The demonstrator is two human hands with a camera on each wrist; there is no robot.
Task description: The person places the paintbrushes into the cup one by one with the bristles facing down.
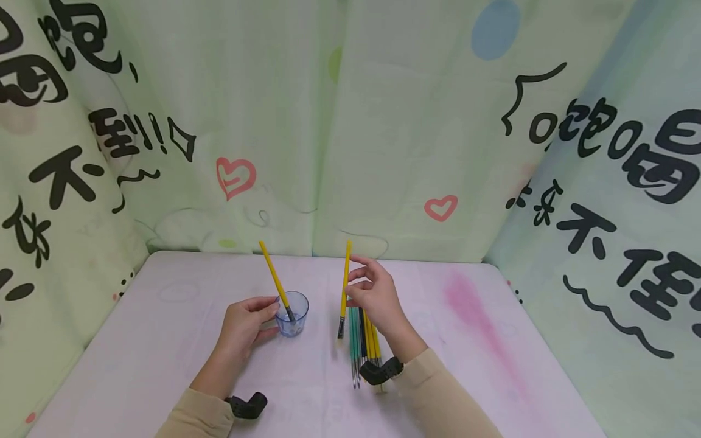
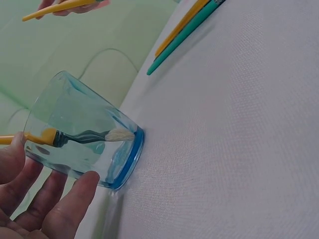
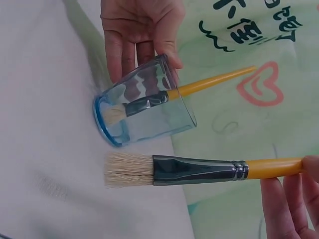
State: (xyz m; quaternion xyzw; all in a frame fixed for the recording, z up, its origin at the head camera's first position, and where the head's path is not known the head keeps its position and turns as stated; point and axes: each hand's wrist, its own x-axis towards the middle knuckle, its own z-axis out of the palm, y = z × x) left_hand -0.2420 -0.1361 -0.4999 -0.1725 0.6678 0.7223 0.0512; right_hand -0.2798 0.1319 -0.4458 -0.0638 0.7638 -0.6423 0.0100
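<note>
Your head cam's bright, w/ soft light, src out of frame, & faint shadows on the desk [image 1: 137, 371]. Your wrist cams run dimmer, greyer: glints on the cup [image 2: 84, 107], sheen on the brush [image 3: 194, 170], bkgd curtain [image 3: 224, 147] slightly soft.

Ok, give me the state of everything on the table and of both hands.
Left hand: holds the cup by its side.
Right hand: pinches a paintbrush.
Blue-tinted clear cup: upright, one paintbrush inside; water, cannot tell.
Yellow paintbrush in the cup: leaning, bristles down.
Yellow paintbrush in the right hand: bristles down, outside the cup.
Loose paintbrushes: bunched, lying on the table.
</note>
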